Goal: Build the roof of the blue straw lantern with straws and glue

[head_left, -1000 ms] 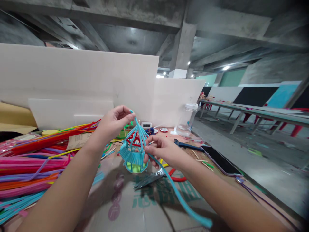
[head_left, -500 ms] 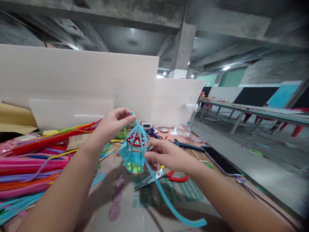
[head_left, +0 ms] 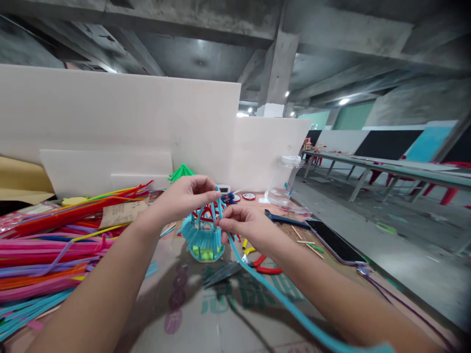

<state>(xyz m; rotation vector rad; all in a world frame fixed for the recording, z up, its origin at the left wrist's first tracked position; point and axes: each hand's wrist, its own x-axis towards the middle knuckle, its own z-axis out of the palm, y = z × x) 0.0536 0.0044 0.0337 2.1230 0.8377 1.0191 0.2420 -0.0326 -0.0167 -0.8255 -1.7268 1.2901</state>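
A small pavilion model [head_left: 203, 234] of blue and red pipe cleaners with a green base stands on the cardboard-covered table [head_left: 191, 314]. My left hand [head_left: 184, 196] pinches the top of its roof. My right hand [head_left: 245, 223] touches the roof's right side and grips a long blue pipe cleaner [head_left: 294, 309], which trails toward the bottom right. Scissors with red handles [head_left: 253, 264] lie just behind and below my right hand.
A big heap of coloured pipe cleaners [head_left: 47, 250] fills the left side. A black phone [head_left: 331, 241], blue pliers [head_left: 283, 219], a clear jar [head_left: 283, 186] and loose sticks lie to the right. White boards [head_left: 121, 122] stand behind. The table edge runs along the right.
Both hands have drawn closer at the roof top. My right hand moved up to the roof, and the long blue pipe cleaner's free end swung lower right. A green model showed behind my left hand.
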